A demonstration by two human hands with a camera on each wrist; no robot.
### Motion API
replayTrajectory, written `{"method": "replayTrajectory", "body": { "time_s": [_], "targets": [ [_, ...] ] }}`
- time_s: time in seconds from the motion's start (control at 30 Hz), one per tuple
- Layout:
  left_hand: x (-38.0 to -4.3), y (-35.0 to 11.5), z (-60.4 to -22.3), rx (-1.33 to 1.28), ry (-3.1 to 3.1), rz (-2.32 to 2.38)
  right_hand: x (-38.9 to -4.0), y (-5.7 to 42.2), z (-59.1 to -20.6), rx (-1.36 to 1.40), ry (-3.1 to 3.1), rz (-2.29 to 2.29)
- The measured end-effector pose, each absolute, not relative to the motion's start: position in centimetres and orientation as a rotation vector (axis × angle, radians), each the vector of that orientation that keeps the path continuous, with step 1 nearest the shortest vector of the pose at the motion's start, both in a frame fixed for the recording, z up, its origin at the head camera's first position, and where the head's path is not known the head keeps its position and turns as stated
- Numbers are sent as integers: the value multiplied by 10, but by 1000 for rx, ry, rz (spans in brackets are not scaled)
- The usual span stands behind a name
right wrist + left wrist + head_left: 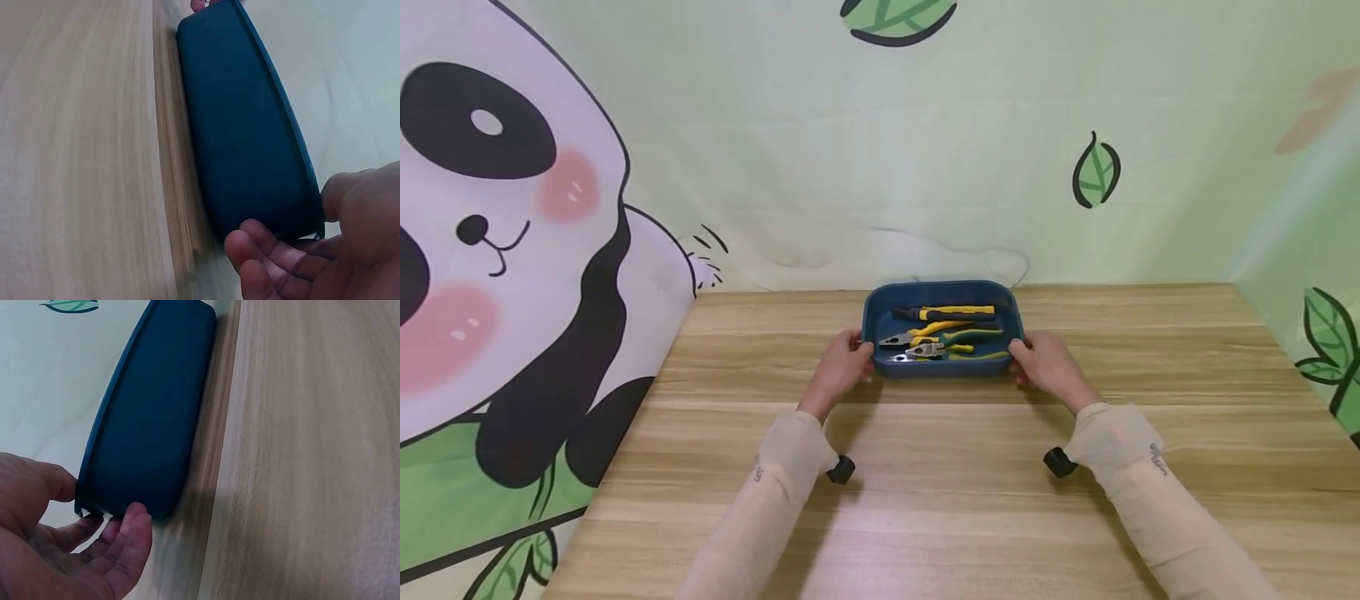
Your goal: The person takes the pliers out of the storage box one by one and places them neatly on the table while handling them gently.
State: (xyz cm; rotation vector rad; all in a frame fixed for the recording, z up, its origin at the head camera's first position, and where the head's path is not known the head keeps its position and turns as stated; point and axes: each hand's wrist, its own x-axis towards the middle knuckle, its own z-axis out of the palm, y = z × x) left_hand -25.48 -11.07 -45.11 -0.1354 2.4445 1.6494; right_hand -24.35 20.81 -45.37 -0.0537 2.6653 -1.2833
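Note:
A dark blue plastic tray (943, 369) with rounded corners sits at the back of the wooden table. Inside it lie several pliers with yellow or green handles, among them combination pliers (928, 350), and a yellow-and-black handled tool (958, 314) along the far side. My left hand (844, 367) grips the tray's left end, thumb at the rim and fingers beneath it, as the left wrist view shows. At the opposite end my right hand (1048, 364) holds the rim the same way. The tray's side wall (147, 412) fills much of both wrist views.
The wooden table (940, 500) reaches back to a pale green wall covering (775, 167) with a panda and leaves printed on it. Small black devices (841, 469) stick out from the sleeves at both wrists.

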Motion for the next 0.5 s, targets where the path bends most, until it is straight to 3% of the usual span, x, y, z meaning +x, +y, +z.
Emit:
{"method": "replayTrajectory", "body": {
  "time_s": [0.5],
  "targets": [
    [-245, -119, -447, -85, 2366, 1639, -231, 207, -448, -87, 2656, -1228]
  ]
}}
